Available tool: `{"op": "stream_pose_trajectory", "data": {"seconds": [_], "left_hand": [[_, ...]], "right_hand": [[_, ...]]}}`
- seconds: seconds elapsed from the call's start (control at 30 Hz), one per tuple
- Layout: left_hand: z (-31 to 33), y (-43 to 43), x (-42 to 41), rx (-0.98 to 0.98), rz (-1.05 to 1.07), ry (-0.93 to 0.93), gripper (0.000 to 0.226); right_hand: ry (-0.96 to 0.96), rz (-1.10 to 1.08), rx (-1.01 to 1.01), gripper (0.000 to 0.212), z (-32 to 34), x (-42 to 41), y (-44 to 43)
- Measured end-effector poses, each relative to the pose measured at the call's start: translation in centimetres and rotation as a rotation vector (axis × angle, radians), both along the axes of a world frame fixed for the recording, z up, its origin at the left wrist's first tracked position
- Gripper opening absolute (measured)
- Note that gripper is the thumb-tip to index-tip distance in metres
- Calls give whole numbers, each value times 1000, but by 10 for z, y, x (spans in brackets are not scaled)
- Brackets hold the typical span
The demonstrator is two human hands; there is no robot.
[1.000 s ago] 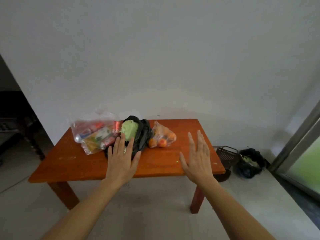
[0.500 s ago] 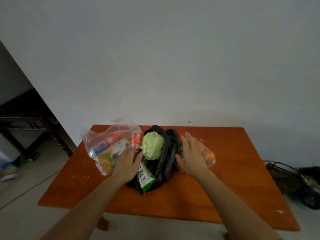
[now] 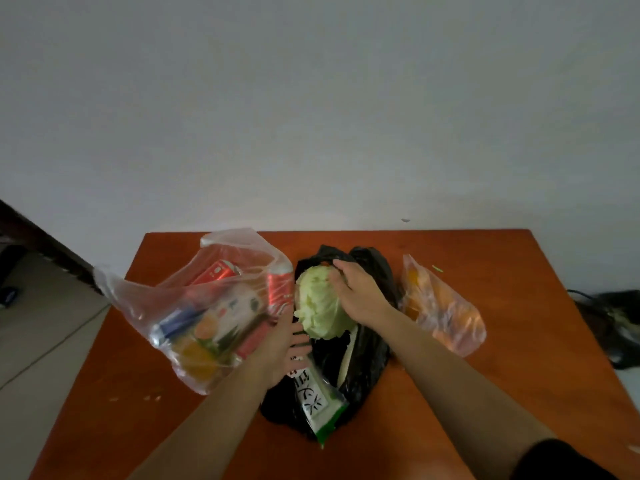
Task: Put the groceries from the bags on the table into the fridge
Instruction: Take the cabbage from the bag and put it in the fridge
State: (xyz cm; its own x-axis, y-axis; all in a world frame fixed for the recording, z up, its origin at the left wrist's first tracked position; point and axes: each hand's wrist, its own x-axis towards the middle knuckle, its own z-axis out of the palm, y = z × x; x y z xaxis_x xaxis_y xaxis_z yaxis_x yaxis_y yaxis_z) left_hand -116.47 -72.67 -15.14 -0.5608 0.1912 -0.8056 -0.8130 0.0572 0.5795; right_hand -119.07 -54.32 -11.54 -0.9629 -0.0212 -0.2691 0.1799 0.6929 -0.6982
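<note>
as 3 bags sit on table (image 3: 519, 341), right grip (image 3: 360, 292) cups 1 cabbage (image 3: 320, 308); left grip (image 3: 280, 348) open.

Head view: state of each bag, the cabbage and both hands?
clear bag: open, full of cans and cartons
black bag: open
cabbage: in black bag, uncovered
orange bag: lying flat, holds fruit
right hand: on cabbage
left hand: open, under cabbage

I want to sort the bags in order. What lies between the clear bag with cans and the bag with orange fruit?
In the head view, the black bag lies there, with the cabbage under the right hand.
</note>
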Motion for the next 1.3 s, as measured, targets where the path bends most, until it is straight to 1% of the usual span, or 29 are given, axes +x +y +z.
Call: {"op": "stream_pose_trajectory", "data": {"seconds": [0.07, 0.13, 0.23, 0.3, 0.33, 0.4, 0.47, 0.57, 0.67, 0.8, 0.97, 1.07, 1.17, 1.23, 1.3], "left_hand": [[-16, 3, -14, 70, -3, -111, 98], [-29, 7, -24, 128, -5, -207, 107], [-49, 12, -36, 184, 62, -306, 106], [-58, 15, -41, 226, 129, -349, 103], [-62, 16, -44, 252, 153, -360, 100], [-69, 17, -48, 299, 169, -366, 96], [-74, 20, -48, 347, 193, -363, 89], [-79, 24, -44, 417, 291, -357, 76], [-82, 25, -42, 446, 361, -361, 69], [-74, 28, -40, 482, 428, -378, 66], [-49, 35, -23, 501, 521, -392, 66], [-29, 40, -8, 485, 577, -339, 57], [-8, 43, 6, 494, 647, -283, 53], [6, 42, 16, 514, 687, -231, 50], [20, 39, 25, 506, 739, -157, 45]], "right_hand": [[-45, -59, 10, 62, -9, -21, -5], [-137, -91, 34, 70, -20, -40, -4], [-272, -106, 51, 77, -37, -62, -4], [-311, -115, 114, 80, -47, -67, -5], [-308, -129, 142, 78, -51, -69, -6], [-274, -163, 162, 75, -57, -70, -7], [-221, -167, 172, 76, -60, -66, -9], [-90, -142, 241, 75, -68, -58, -13], [-4, -167, 196, 73, -71, -51, -14], [-2, -178, 102, 68, -66, -45, -13], [-75, -120, 49, 62, -46, -42, -8], [-13, -64, 65, 56, -28, -35, -15], [122, -11, 70, 49, -13, -22, -22], [180, 24, 31, 47, -3, -11, -23], [194, 44, -32, 47, 6, -2, -20]]}}
